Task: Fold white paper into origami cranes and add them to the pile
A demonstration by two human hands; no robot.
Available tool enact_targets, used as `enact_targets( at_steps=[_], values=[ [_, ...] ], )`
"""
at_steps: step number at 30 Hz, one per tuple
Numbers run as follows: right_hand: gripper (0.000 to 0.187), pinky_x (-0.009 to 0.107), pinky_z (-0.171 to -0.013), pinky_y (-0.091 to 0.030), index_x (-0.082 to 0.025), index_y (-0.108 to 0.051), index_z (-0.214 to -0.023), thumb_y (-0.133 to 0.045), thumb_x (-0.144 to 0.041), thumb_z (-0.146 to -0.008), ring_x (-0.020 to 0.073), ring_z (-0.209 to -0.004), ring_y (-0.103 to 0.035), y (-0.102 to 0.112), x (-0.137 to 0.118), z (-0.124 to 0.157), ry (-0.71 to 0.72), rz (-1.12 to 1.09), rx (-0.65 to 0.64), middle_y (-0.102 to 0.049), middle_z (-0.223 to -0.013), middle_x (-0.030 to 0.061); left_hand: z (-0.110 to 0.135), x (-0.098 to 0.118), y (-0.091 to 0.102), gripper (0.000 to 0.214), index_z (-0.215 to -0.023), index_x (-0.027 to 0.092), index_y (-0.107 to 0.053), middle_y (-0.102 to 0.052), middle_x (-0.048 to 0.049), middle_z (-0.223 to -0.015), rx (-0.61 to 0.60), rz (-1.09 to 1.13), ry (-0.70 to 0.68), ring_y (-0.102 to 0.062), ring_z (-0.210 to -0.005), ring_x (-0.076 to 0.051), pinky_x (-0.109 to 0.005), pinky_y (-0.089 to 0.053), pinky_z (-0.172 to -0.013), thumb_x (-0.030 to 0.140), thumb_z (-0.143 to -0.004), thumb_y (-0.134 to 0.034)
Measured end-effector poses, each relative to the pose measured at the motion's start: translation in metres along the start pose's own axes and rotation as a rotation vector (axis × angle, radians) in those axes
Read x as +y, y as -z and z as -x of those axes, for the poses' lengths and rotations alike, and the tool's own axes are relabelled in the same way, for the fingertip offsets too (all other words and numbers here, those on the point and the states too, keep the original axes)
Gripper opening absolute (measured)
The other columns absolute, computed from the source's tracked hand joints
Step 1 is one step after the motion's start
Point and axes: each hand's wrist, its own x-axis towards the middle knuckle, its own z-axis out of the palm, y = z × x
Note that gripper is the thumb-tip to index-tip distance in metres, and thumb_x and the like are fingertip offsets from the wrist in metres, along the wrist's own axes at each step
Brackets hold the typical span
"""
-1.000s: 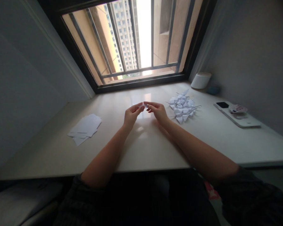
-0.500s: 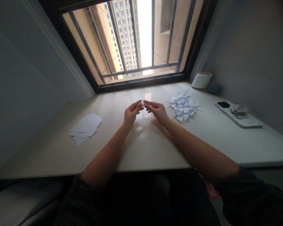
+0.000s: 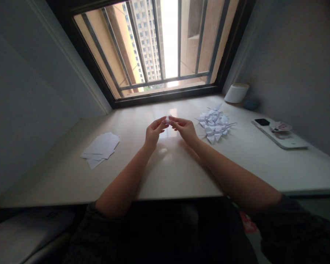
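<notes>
Between my fingertips is a small piece of folded white paper [image 3: 168, 118], mostly covered by the fingers, so its exact shape is hard to make out. My left hand [image 3: 154, 131] pinches it from the left, and my right hand [image 3: 184, 129] pinches it from the right. Both hands are raised over the middle of the table. To the right of my right hand lies a heap of folded white paper cranes [image 3: 215, 123]. Off to the left is a loose stack of white paper sheets [image 3: 100, 148].
The pale glossy table [image 3: 178, 179] runs up to a barred window [image 3: 165, 93]. At the right lies a white phone [image 3: 287, 141] with a grip on its back. A white cylindrical container [image 3: 236, 93] and a dark rounded object [image 3: 250, 105] stand in the far right corner.
Slightly more of the folded paper shows above my fingertips. Both hands keep their pinch in almost the same place; the whole view has shifted very slightly.
</notes>
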Motion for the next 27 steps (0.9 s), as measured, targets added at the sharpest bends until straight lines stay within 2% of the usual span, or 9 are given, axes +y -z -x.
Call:
enact_targets(
  at_steps=[5, 9, 17, 27],
  values=[
    [0.04, 0.03, -0.064, -0.051, -0.021, -0.076, -0.095, -0.074, -0.048, -0.065, 0.0139, -0.064, -0.061, 0.0, 0.002, -0.001, -0.003, -0.01, 0.022, -0.075, -0.08, 0.0043, -0.001, 0.001, 0.001, 0.037, -0.1, 0.023, -0.071, -0.072, -0.0058, -0.101, -0.016, 0.03, 0.049, -0.066, -0.1, -0.023, -0.029, -0.044, -0.08, 0.046, -0.071, -0.072],
    [0.039, 0.03, -0.063, -0.051, -0.021, -0.076, -0.094, -0.074, -0.049, -0.065, 0.0141, -0.064, -0.061, 0.002, 0.003, -0.001, -0.012, -0.012, 0.027, -0.074, -0.078, 0.0043, -0.001, 0.0, 0.0, 0.037, -0.093, 0.021, -0.071, -0.072, -0.0058, -0.097, -0.015, -0.014, 0.013, -0.066, -0.094, -0.021, -0.029, -0.044, -0.078, 0.048, -0.067, -0.075],
    [0.041, 0.029, -0.062, -0.05, -0.02, -0.076, -0.095, -0.074, -0.049, -0.066, 0.0147, -0.064, -0.062, 0.001, 0.003, -0.001, -0.02, 0.005, -0.015, -0.073, -0.074, 0.0044, -0.005, -0.009, 0.002, 0.035, -0.08, 0.018, -0.07, -0.07, -0.0042, -0.08, 0.082, -0.04, -0.023, -0.063, -0.081, -0.017, -0.029, -0.046, -0.074, 0.051, -0.067, -0.074],
    [0.05, 0.03, -0.066, -0.049, -0.02, -0.075, -0.099, -0.079, -0.049, -0.059, 0.0145, -0.066, -0.061, 0.0, 0.015, -0.005, 0.024, 0.001, -0.045, -0.075, -0.081, 0.005, -0.009, -0.017, 0.003, 0.033, -0.079, 0.018, -0.066, -0.067, -0.0016, -0.08, 0.136, 0.046, -0.065, -0.062, -0.075, -0.013, -0.024, -0.048, -0.069, 0.047, -0.066, -0.075]
  ],
)
